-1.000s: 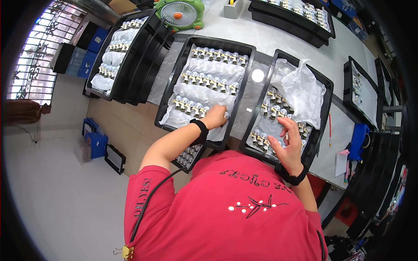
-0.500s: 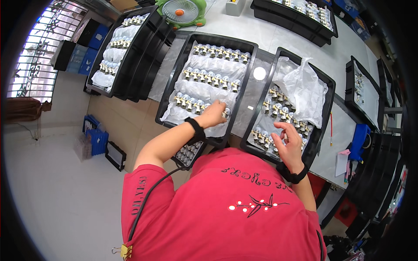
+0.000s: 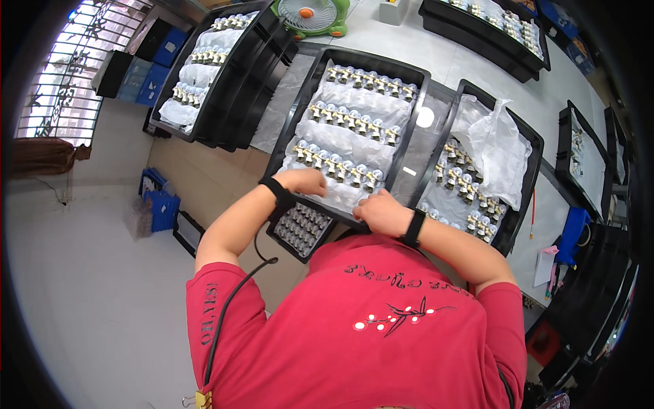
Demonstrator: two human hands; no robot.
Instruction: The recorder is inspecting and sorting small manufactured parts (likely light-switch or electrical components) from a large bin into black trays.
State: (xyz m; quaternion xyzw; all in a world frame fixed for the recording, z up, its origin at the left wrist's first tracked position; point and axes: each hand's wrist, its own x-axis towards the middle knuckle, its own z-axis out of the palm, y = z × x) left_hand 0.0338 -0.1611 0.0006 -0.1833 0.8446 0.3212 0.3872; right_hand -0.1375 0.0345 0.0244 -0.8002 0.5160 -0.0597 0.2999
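A black tray (image 3: 415,102) lies in front of me, lined with white plastic sheet and holding three rows of small silver-and-gold parts (image 3: 338,165). My left hand (image 3: 308,181) rests on the sheet at the tray's near edge, just below the nearest row, fingers curled. My right hand (image 3: 383,213) is at the same near edge, to the right of the left hand, fingers bent on the sheet; whether it holds a part is hidden. Both wrists wear black bands.
A second black tray (image 3: 531,146) to the right holds more parts and a crumpled clear bag (image 3: 499,151). A small black tray of grey parts (image 3: 300,229) sits below my left wrist. Stacked trays (image 3: 225,75) stand at the left, a green fan (image 3: 312,15) behind.
My right hand has moved left from the right tray to the near edge of the middle tray. The left hand stays by the nearest row.
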